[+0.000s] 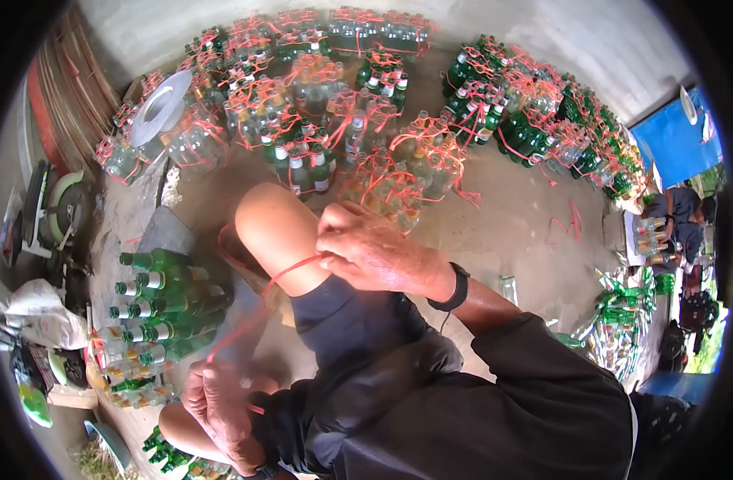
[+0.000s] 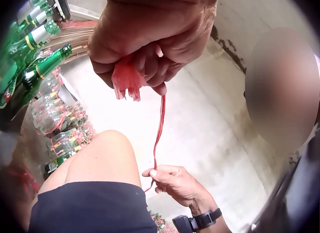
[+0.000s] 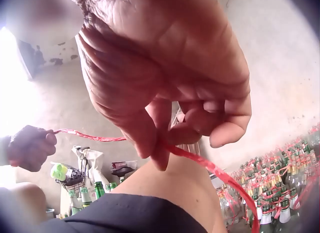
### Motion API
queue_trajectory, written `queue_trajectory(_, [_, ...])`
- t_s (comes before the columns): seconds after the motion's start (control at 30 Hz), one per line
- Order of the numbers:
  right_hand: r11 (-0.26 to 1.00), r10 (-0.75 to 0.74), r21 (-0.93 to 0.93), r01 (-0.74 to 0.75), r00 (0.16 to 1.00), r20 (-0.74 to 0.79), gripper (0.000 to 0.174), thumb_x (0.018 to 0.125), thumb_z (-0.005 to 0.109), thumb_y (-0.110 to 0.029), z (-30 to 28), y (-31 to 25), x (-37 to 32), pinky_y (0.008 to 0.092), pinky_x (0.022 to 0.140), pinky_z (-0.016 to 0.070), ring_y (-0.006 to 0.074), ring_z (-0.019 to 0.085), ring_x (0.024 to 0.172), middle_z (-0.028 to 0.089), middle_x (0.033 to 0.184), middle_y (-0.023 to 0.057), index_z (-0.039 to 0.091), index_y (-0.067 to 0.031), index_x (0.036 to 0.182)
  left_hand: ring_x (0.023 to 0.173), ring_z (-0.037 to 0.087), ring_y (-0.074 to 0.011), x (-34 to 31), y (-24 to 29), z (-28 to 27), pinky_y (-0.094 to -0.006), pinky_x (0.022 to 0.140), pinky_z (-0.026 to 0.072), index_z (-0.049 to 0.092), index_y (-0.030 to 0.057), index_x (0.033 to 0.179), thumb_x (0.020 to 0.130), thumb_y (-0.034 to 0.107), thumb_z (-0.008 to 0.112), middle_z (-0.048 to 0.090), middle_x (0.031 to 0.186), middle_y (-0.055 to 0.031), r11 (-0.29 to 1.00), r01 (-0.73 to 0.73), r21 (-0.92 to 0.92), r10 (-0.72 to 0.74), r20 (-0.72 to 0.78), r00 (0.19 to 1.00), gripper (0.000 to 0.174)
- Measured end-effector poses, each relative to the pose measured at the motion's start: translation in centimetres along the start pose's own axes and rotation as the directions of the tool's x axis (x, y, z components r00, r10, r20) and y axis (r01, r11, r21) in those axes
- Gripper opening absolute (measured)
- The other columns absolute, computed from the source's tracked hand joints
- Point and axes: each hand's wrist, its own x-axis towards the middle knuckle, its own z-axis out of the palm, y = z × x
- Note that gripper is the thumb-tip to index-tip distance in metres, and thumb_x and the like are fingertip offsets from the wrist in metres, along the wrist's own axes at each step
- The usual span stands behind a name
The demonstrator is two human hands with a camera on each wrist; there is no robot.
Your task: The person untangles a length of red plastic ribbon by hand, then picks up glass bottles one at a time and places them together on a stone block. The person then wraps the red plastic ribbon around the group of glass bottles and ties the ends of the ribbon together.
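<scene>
A strip of red plastic twine (image 1: 264, 306) runs between the two hands. My left hand (image 1: 222, 406) grips one end low beside the left knee; in the left wrist view a frayed tuft of the twine (image 2: 128, 78) sticks out of the curled fingers. Over the other knee, my right hand (image 1: 376, 246) pinches the twine between thumb and fingertips, and in the right wrist view a free length (image 3: 220, 174) hangs past the pinch. Left of the knees stands a cluster of green bottles (image 1: 174, 300), with clear bottles at its near side.
Many bottle bundles (image 1: 302, 152) tied with red twine fill the floor ahead, more (image 1: 534, 120) along the right wall. Loose twine (image 1: 570, 224) lies on the floor at right. A bottle pile (image 1: 622, 316) is farther right, near another person (image 1: 686, 220). Green bottles (image 1: 170, 456) lie at lower left.
</scene>
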Motion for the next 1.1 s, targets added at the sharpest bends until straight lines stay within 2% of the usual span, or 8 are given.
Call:
queue_trajectory(0.2, [0.951,0.1,0.273,-0.144,0.981,0.168,0.009,0.088,0.065,-0.011,0.1,-0.7,-0.4,0.0447,0.071,0.0511,0.0367,0.065,0.082,0.061,0.087,0.0136,0.06,-0.0035,0.087,0.05,0.023,0.0011,0.8,0.9,0.6,-0.0216,0.045,0.0137,0.062,0.0,0.098,0.105,0.022,0.057,0.033,0.059,0.0103,1.0,-0.022,0.006,0.021,0.031,0.999,0.024])
queue_trajectory(0.27, [0.942,0.042,0.322,-0.093,0.986,0.163,0.007,0.091,0.063,-0.01,0.3,-1.1,-0.4,0.0444,0.068,0.0518,0.0361,0.066,0.079,0.065,0.086,0.0137,0.06,-0.0034,0.09,0.055,0.033,-0.0025,0.9,2.0,0.9,-0.0206,0.052,0.0219,0.064,0.0009,0.09,0.105,0.027,0.058,0.043,0.062,0.0087,0.998,0.053,0.029,-0.053,0.0,0.999,0.03])
queue_trajectory(0.53, [0.741,0.007,0.632,-0.228,0.943,0.332,0.012,0.097,0.063,-0.012,-1.0,-1.5,0.7,0.036,0.066,0.0509,0.0248,0.067,0.073,0.069,0.084,0.0109,0.064,-0.0008,0.099,0.063,0.036,-0.001,1.5,3.2,0.3,-0.0181,0.058,0.0222,0.064,0.0007,0.09,0.103,0.02,0.058,0.05,0.072,0.0076,0.997,0.074,0.013,-0.074,-0.06,0.995,0.024])
queue_trajectory(0.6, [0.716,-0.017,0.672,-0.187,0.959,0.284,0.016,0.097,0.064,-0.015,-1.0,-1.6,1.0,0.0341,0.058,0.0428,0.0188,0.057,0.061,0.061,0.069,0.0092,0.067,-0.0008,0.092,0.049,0.022,0.0016,1.9,2.1,-0.7,-0.0223,0.045,0.0123,0.062,0.0032,0.097,0.106,0.024,0.056,0.032,0.06,0.0113,0.992,-0.025,0.12,0.03,-0.043,0.999,0.024])
queue_trajectory(0.73, [0.729,-0.038,0.659,-0.188,0.949,0.313,0.017,0.097,0.064,-0.016,-1.1,-1.8,1.9,0.0355,0.058,0.0428,0.0217,0.06,0.062,0.063,0.068,0.0096,0.068,-0.0025,0.088,0.049,0.021,0.0014,1.9,2.1,-1.6,-0.0223,0.045,0.0122,0.062,0.0023,0.097,0.105,0.023,0.058,0.032,0.059,0.0112,0.994,0.012,0.108,-0.005,-0.067,0.998,0.023])
queue_trajectory(0.8, [0.828,-0.063,0.556,-0.078,0.971,0.229,0.012,0.094,0.065,-0.016,-0.6,-1.5,2.0,0.0388,0.059,0.0461,0.0273,0.064,0.065,0.065,0.073,0.01,0.068,-0.0051,0.089,0.06,0.035,-0.0008,1.6,2.8,-1.5,-0.018,0.053,0.0223,0.066,0.0012,0.092,0.101,0.023,0.063,0.052,0.075,0.0074,0.986,0.118,0.117,-0.111,-0.059,0.992,0.023])
queue_trajectory(0.93, [0.943,-0.026,0.332,-0.028,0.987,0.158,0.007,0.091,0.066,-0.014,-0.7,-2.1,2.5,0.0425,0.062,0.05,0.0321,0.066,0.071,0.067,0.077,0.0106,0.067,-0.0068,0.089,0.046,0.026,0.0008,1.8,-0.3,-3.1,-0.0231,0.043,0.0145,0.064,0.0005,0.091,0.103,0.022,0.062,0.038,0.057,0.0092,0.974,-0.069,0.215,0.066,0.017,0.998,0.024])
queue_trajectory(1.1, [0.973,0.047,0.212,-0.09,0.979,0.197,0.004,0.089,0.064,-0.011,-1.3,-3.0,2.3,0.0433,0.064,0.0525,0.0332,0.067,0.074,0.067,0.08,0.0101,0.066,-0.0074,0.088,0.043,0.029,-0.0001,0.9,-0.7,-2.3,-0.0224,0.041,0.0178,0.066,0.0001,0.091,0.1,0.024,0.066,0.042,0.055,0.0074,0.986,0.045,0.159,-0.049,0.019,0.999,0.026])
